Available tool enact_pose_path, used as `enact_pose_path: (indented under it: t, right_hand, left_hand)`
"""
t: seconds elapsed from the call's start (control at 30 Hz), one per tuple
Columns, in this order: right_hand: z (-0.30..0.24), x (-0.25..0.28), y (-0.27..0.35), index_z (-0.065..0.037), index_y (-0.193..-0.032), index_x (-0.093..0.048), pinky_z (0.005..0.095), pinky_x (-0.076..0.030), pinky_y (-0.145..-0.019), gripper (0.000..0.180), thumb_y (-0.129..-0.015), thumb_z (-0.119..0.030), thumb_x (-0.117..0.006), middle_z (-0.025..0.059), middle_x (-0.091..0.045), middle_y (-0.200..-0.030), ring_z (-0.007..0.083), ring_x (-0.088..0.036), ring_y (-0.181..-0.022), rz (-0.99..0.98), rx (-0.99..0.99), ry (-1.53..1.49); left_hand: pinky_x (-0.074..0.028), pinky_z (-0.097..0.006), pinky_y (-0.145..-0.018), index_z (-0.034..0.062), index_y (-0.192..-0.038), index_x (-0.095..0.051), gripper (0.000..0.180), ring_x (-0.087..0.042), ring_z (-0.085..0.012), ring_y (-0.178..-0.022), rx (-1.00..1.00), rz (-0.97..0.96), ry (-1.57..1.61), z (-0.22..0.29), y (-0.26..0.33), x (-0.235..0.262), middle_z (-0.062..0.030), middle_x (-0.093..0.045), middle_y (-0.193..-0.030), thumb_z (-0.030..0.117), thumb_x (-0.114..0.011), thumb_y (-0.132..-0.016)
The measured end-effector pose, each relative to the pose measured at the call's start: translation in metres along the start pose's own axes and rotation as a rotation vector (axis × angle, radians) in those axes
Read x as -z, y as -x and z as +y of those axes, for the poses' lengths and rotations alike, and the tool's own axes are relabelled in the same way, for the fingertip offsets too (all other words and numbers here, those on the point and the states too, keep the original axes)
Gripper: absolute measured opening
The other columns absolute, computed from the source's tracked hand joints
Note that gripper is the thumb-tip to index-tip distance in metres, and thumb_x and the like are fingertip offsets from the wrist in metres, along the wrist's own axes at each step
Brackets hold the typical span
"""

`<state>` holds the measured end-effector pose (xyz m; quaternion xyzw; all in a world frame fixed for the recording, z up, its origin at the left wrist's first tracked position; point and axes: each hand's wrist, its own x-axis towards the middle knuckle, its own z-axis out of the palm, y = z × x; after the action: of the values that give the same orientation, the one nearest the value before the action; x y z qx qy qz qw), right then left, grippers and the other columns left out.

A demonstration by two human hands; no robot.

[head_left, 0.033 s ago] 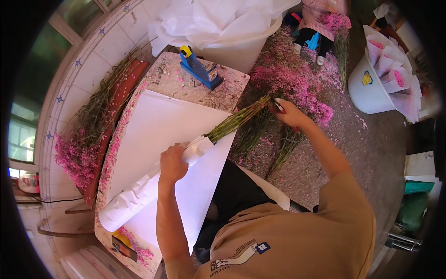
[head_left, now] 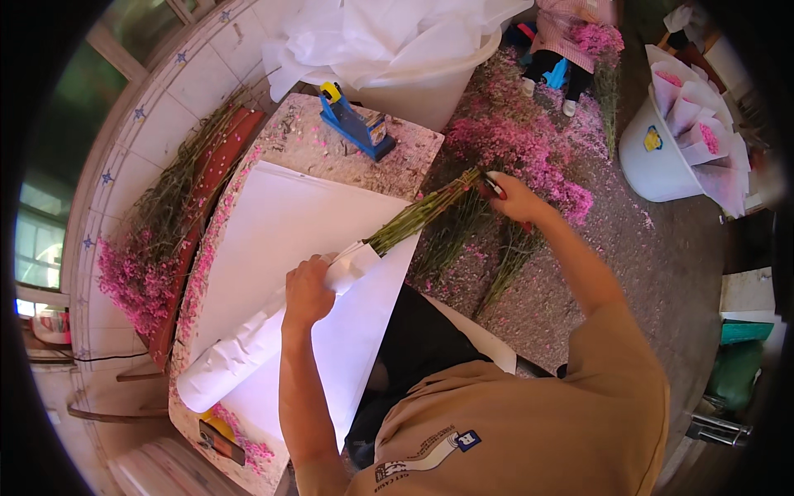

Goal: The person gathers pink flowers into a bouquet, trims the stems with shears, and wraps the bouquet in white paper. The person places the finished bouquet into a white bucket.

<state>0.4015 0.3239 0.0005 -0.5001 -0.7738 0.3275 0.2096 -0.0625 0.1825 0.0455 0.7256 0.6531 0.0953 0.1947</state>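
Observation:
A roll of white wrapping paper lies slantwise across flat white sheets on the table. Green stems stick out of its upper right end, past the table's edge. My left hand is closed over the paper roll near that end. In my right hand are pruning shears with red handles, their blades at the tips of the stems. Whether the blades touch a stem is too small to tell. Any flower heads inside the roll are hidden by the paper.
A blue tape dispenser stands at the table's far end, before a big white tub. Pink flowers cover the floor. More lie on a red board at left. Wrapped bouquets fill a white bucket; another person sits beyond.

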Motion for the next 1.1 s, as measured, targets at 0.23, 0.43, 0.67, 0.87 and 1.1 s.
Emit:
enact_pose_path:
  t: [0.23,0.43,0.67,0.87,1.1]
  right_hand:
    - [-0.006,0.035,0.009,-0.005,-0.097,-0.062,0.0487,-0.051,-0.068,0.022,-0.091,-0.024,-0.072,0.0158,-0.064,-0.076,0.0376,-0.066,-0.073,0.084,-0.111,0.38]
    - [-0.127,-0.009,0.022,0.0,-0.12,-0.062,0.0388,-0.058,-0.08,0.028,-0.095,-0.012,-0.065,0.0123,-0.069,-0.105,0.0235,-0.07,-0.094,-0.111,0.093,-0.823]
    - [-0.286,-0.17,0.057,0.012,-0.133,-0.056,0.0466,-0.04,-0.114,0.049,-0.095,-0.018,-0.062,0.0227,-0.063,-0.137,0.0333,-0.06,-0.128,-0.471,0.148,-1.352]
    - [-0.338,-0.254,0.081,0.0,-0.138,-0.058,0.0352,-0.048,-0.1,0.04,-0.107,-0.025,-0.059,0.0111,-0.067,-0.128,0.0193,-0.062,-0.118,-1.054,0.184,-0.935]
    - [-0.333,-0.238,0.046,0.003,-0.125,-0.065,0.0362,-0.053,-0.093,0.035,-0.093,-0.009,-0.073,0.0158,-0.07,-0.119,0.0235,-0.068,-0.106,-0.523,0.615,-0.464]
  left_hand:
    - [-0.041,-0.047,-0.102,0.0098,-0.132,-0.065,0.064,-0.06,-0.0341,-0.11,-0.043,0.099,-0.046,0.014,-0.004,-0.001,-0.0105,-0.068,-0.117,-0.008,-0.054,-0.071]
    - [-0.043,-0.05,-0.103,0.0079,-0.132,-0.063,0.058,-0.059,-0.0393,-0.115,-0.28,0.517,0.163,0.023,0.032,0.001,-0.0168,-0.066,-0.122,0.009,-0.08,-0.076]
    - [-0.053,-0.04,-0.095,0.0005,-0.132,-0.059,0.04,-0.066,-0.0371,-0.11,0.009,0.576,0.77,0.065,0.15,0.009,-0.0197,-0.066,-0.123,0.011,-0.072,-0.095]
    - [-0.055,-0.037,-0.087,0.0019,-0.116,-0.07,0.019,-0.071,-0.0292,-0.098,0.592,0.887,0.609,-0.013,0.324,-0.035,-0.0154,-0.073,-0.104,0.006,-0.064,-0.098]
    - [-0.054,-0.038,-0.075,0.0063,-0.115,-0.074,0.021,-0.07,-0.0245,-0.082,1.369,1.329,0.149,-0.084,0.537,-0.043,-0.0147,-0.074,-0.094,0.018,-0.062,-0.101]
